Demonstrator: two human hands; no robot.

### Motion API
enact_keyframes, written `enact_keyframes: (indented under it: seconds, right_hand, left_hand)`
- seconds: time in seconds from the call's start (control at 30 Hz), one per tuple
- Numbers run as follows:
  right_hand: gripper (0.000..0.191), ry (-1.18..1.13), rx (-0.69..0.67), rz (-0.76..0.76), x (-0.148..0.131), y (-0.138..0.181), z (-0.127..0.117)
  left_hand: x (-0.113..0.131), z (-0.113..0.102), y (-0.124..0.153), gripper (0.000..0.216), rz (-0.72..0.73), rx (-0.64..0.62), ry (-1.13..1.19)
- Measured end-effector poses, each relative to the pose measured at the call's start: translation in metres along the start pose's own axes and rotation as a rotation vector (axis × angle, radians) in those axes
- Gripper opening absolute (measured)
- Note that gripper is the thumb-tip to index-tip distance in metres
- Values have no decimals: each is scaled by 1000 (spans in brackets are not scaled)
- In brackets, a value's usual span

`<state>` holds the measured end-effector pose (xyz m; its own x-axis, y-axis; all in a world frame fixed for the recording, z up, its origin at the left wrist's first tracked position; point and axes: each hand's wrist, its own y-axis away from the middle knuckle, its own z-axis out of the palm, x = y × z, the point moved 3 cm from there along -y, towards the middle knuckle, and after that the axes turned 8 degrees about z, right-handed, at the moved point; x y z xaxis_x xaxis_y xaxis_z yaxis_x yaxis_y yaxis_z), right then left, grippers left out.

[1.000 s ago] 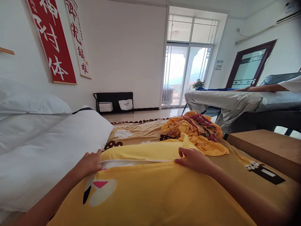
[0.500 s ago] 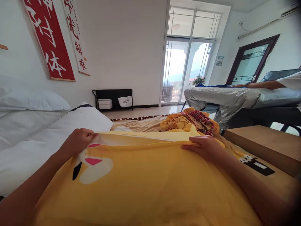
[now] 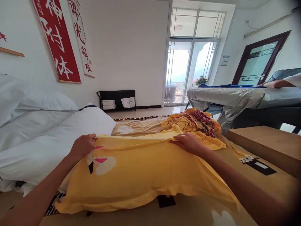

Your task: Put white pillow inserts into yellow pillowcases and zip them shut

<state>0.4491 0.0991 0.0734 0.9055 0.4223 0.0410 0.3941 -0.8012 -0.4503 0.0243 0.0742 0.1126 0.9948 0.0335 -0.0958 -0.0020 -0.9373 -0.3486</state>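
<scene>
A yellow pillowcase (image 3: 141, 169) with a printed white patch, pink shapes and a black tip is stretched between my two hands. My left hand (image 3: 84, 146) is closed on its upper left corner. Toward the right of the same top edge, my right hand (image 3: 188, 142) pinches the cloth with thumb and fingers. Between the hands the edge shows two layers, slightly apart on the right. The lower edge hangs in loose waves over the brown patterned bedding (image 3: 195, 210). Whether anything is inside the pillowcase is hidden.
White pillows and bedding (image 3: 54, 135) are heaped on the left. A crumpled yellow and red-checked cloth (image 3: 195, 124) lies beyond my right hand. A cardboard box (image 3: 265, 141) stands at right. Behind it, a person's arm (image 3: 277, 83) rests on a plastic-covered table (image 3: 218, 94).
The pillowcase has moved away from me and flattened, so its lower edge and the bedding beneath now show. My right hand has shifted left, closer to my left hand.
</scene>
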Motion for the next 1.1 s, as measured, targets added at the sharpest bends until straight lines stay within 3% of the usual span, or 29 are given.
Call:
enact_keyframes:
  seconds: [0.07,0.2,0.3,0.4,0.53,0.67,0.77,0.9,1.1]
  right_hand:
    - [66,-25,90,39,5,1,-6]
    - [65,-19,-9,-6,8,4,-5]
    - [64,3,25,54,12,8,-2]
    - [64,-20,-35,33,15,11,3]
    - [65,-26,77,84,22,14,-6]
    - [66,-36,45,33,20,21,-7]
    - [66,-52,97,112,17,30,1]
    - [64,-77,-31,90,14,37,18]
    - [52,-64,71,138,24,29,1]
  left_hand:
    - [1,-6,-1,40,-12,37,-13]
    - [8,-9,-9,33,54,-10,-26]
    - [13,-8,-10,38,27,17,-19]
    - [19,-3,-6,35,43,-13,0]
    - [18,-7,-4,42,52,-8,-8]
    - [16,-17,-9,35,128,-19,-54]
    - [16,-18,-11,42,119,5,-86]
    - [22,-1,-6,32,217,-56,-101]
    - [8,-3,2,40,79,-28,-63]
